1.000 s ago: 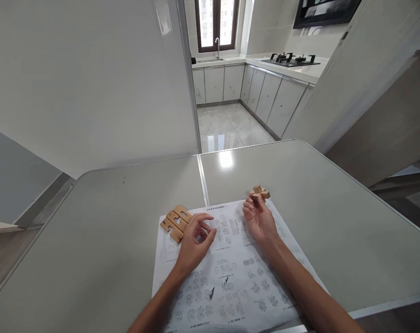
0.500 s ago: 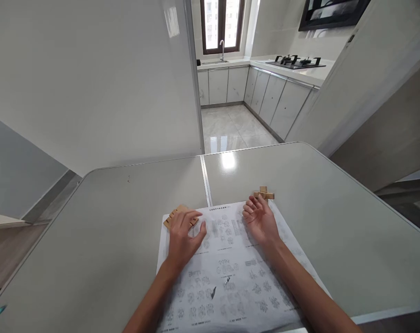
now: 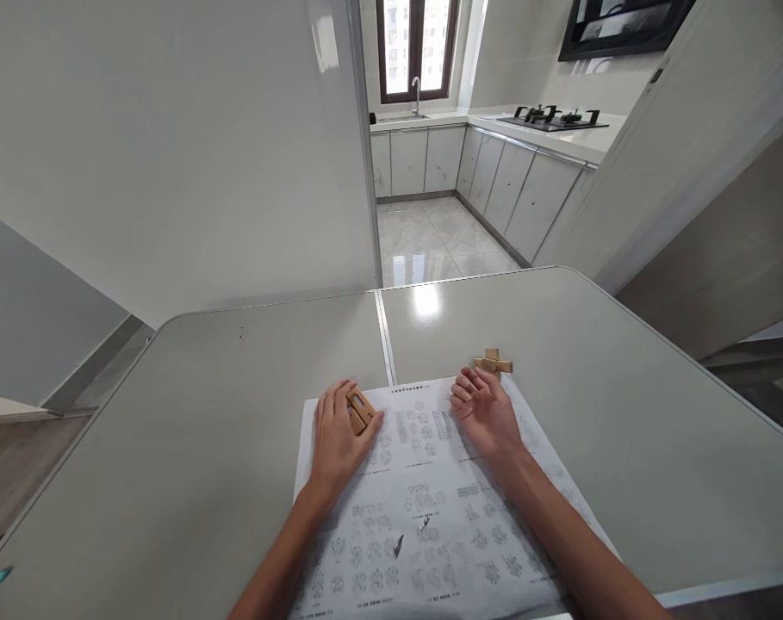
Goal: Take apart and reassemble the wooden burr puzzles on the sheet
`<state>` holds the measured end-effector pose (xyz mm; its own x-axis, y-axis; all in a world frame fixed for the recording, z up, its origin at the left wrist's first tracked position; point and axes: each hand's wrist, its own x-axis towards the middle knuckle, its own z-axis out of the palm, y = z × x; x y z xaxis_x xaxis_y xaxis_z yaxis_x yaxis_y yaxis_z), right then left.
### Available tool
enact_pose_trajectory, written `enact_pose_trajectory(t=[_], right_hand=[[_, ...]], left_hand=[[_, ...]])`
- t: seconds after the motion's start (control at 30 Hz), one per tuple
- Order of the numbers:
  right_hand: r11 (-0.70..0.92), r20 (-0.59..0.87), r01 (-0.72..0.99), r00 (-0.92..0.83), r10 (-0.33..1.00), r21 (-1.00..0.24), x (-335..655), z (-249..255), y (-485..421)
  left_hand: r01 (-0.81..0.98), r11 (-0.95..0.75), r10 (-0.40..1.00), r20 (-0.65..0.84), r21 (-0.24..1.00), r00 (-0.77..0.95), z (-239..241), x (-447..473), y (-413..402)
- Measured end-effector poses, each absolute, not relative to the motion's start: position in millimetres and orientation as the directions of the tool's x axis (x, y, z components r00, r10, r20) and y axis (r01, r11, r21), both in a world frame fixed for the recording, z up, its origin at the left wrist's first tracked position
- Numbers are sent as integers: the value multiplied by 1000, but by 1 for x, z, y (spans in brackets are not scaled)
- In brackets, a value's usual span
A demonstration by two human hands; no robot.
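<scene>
My left hand curls over a small group of notched wooden puzzle pieces at the top left of a printed instruction sheet. Its fingers lie along their far side and the thumb is against the near right side; part of the group is hidden beneath the palm. Resting palm up on the sheet's upper right, my right hand has loosely bent, parted fingers and holds nothing. Just beyond its fingertips is a cross of wooden puzzle pieces, partly over the sheet's top edge.
The sheet lies on a pale table with a metal seam running away from me. A white panel rises behind the table's left half. Beyond the far edge is a kitchen with a gas hob.
My left hand has closed in around the wooden pieces, which are now bunched and turned, where before they lay fanned out. My right hand stays almost still.
</scene>
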<state>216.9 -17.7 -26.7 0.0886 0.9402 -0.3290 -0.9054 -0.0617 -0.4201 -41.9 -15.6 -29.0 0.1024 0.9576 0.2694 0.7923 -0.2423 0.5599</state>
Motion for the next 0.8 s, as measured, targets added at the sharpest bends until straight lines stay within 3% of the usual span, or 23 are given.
enact_pose_trajectory(t=[0.27,0.4,0.5,0.6,0.7,0.8], right_hand=[[-95,-315,-897,51,948,-432,216,-26,-19],[-128,-238,-788,24,971,-602,212,-23,-23],[-106,-139,-573,13,990,-813,206,-23,-28],[18,20,-200,-6,1000,-980,199,-22,-34],[167,156,124,-99,983,-978,194,-21,-40],[274,217,289,-216,952,-917,192,-22,-43]], left_hand=[[548,-442,873,200,710,445,-18,-28,-28],[533,-403,905,237,744,353,-16,-24,-30],[537,-288,956,210,793,202,-16,-24,-28],[530,-189,982,160,827,102,-18,-24,-27],[527,-159,987,149,835,62,-21,-26,-24],[517,-174,984,124,838,131,-21,-32,-20]])
